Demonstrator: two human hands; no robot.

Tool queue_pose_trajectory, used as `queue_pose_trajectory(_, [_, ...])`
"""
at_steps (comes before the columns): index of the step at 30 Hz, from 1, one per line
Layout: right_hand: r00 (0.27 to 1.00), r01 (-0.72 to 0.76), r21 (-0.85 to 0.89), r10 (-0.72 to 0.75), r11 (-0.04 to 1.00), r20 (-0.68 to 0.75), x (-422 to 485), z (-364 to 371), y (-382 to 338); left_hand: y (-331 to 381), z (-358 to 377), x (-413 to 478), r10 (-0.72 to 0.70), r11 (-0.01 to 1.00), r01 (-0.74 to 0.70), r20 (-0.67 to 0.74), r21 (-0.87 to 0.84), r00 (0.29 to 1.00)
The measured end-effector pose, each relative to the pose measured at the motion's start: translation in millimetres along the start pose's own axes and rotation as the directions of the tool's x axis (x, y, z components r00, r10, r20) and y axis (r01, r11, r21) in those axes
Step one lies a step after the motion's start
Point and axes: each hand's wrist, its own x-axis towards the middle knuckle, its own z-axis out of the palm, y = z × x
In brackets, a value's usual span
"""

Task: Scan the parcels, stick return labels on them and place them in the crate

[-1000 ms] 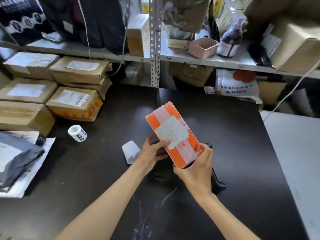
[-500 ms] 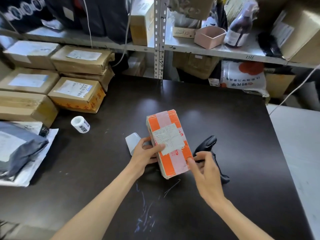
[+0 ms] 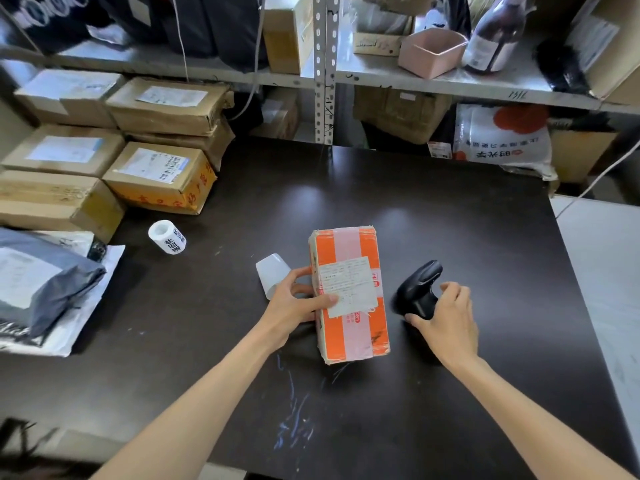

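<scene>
The parcel point(image 3: 349, 296) now lies flat on the counter point(image 3: 450, 220), my left hand point(image 3: 294, 303) clamped on its edge. My right hand point(image 3: 446, 313) has left it and grips the scanner point(image 3: 419, 289): scan next, I judge.

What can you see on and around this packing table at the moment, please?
orange parcel: 1, orange with pale tape and a white label, table centre
scanner: 1, black, right of the parcel
label roll: 1, white with black print, table left
cup-shaped thing: 1, translucent white, on its side left of the parcel
cardboard boxes: about six, brown, stacked far left
mailer bags: at least 2, grey and white, left edge
table: 1, black
shelf: 1, grey metal, behind the table
pink tub: 1, pink, on the shelf
bottle: 1, dark, beside the tub
white sack: 1, white with red print, under the shelf
left hand: 1, holds the parcel's left side
right hand: 1, grips the scanner
</scene>
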Motion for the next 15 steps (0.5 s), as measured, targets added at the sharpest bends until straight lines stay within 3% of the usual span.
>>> queue_pose_trajectory(4, [0.991,-0.009,0.043,0.003,0.999,0.136,5,-1,-1,0,0,-4,-0.015,0.999,0.015,-0.008,0.029,1.000])
queue_pose_trajectory(7, [0.970,-0.113,0.211,0.062,0.971,0.235,7,-13,-7,3,1,-12,-0.023,0.998,0.024,-0.016,0.054,1.000])
queue_pose_trajectory(11, [0.937,-0.287,0.524,0.120,0.802,0.329,-12,-45,-28,7,4,-23,-0.043,0.996,0.045,-0.036,0.077,0.998])
queue_pose_trajectory(14, [0.900,-0.361,0.698,0.032,0.618,0.436,-37,-69,-44,6,7,-28,-0.059,0.995,0.064,-0.068,0.079,0.996])
queue_pose_trajectory(15, [0.886,-0.366,0.711,-0.009,0.601,0.464,-44,-76,-50,5,8,-29,-0.064,0.994,0.070,-0.079,0.079,0.995])
